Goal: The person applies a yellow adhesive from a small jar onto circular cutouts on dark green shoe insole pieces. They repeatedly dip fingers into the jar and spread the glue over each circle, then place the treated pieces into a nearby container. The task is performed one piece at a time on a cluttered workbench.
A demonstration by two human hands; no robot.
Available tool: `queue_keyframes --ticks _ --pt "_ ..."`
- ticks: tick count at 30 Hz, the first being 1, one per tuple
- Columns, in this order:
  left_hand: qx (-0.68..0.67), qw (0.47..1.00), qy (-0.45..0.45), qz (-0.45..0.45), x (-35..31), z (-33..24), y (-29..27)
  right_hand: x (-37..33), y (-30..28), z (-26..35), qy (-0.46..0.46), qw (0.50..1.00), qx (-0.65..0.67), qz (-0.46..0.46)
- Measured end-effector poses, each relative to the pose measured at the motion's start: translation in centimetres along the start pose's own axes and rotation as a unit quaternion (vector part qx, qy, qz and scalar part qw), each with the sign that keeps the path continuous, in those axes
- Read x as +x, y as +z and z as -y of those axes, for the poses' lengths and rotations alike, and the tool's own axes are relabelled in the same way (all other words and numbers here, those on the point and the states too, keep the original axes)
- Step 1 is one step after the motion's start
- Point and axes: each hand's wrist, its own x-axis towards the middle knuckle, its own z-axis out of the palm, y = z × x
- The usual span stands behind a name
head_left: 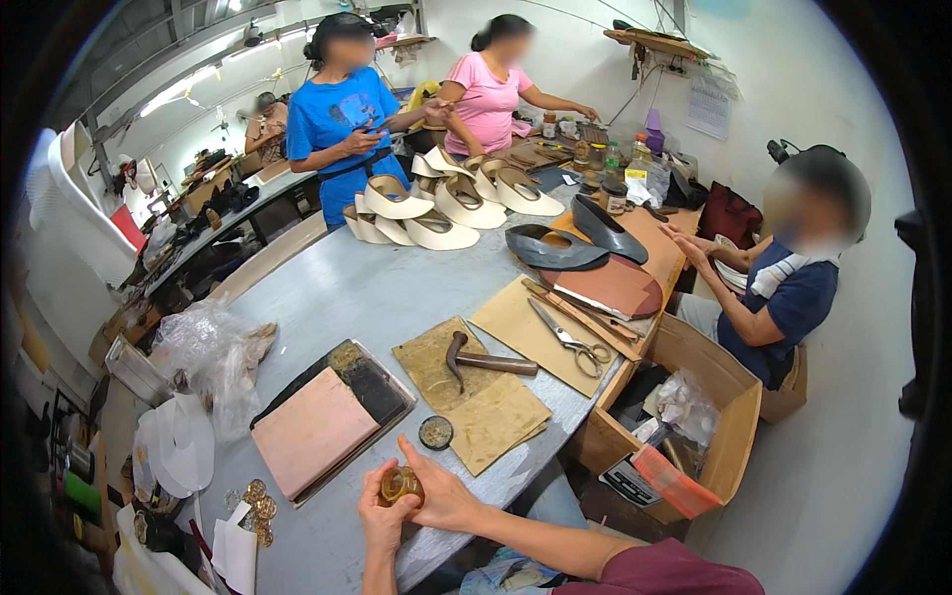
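Note:
Low over the near edge of the grey table, both my hands are around a small amber glass jar, its round mouth facing up. My left hand grips its left side. My right hand wraps its right side, thumb pointing up. What is inside the jar is too small to make out. Just beyond my hands lies a small round dark lid or shallow tin. Tan sheets are next to it, with a wooden-handled hammer farther back. A pink pad on a black board lies to the left.
Scissors rest on tan board at right, above an open drawer of scraps. Cream shoe uppers and dark ones stand farther back. Gold rings lie near left. Several people stand or sit around the table.

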Motion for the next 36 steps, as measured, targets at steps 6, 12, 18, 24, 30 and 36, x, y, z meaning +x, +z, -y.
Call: queue_keyframes --ticks 6,12,18,24,30,36 --pt "-0.056 0.996 -0.032 0.065 0.2 -0.7 -1.8 -0.1 -1.2 0.9 0.087 0.992 0.077 0.043" --pt "0.013 0.991 -0.071 0.117 0.5 -1.0 -3.0 -0.6 -1.0 -0.5 0.077 0.986 0.140 0.050" --pt "-0.001 0.987 -0.012 0.163 1.0 -0.1 -1.9 -1.1 -1.5 -2.0 0.054 0.970 0.235 0.012" --pt "-0.033 0.997 -0.012 0.062 1.0 -0.5 0.0 0.1 -1.7 -2.1 0.070 0.990 0.119 0.018" --pt "0.039 0.998 -0.003 0.047 -0.8 -1.0 0.6 -0.1 -1.3 -2.3 -0.026 0.994 0.095 0.055" --pt "-0.062 0.993 -0.017 0.095 -2.3 -0.8 -1.1 -0.5 -1.7 -2.1 0.042 0.974 0.192 0.116"
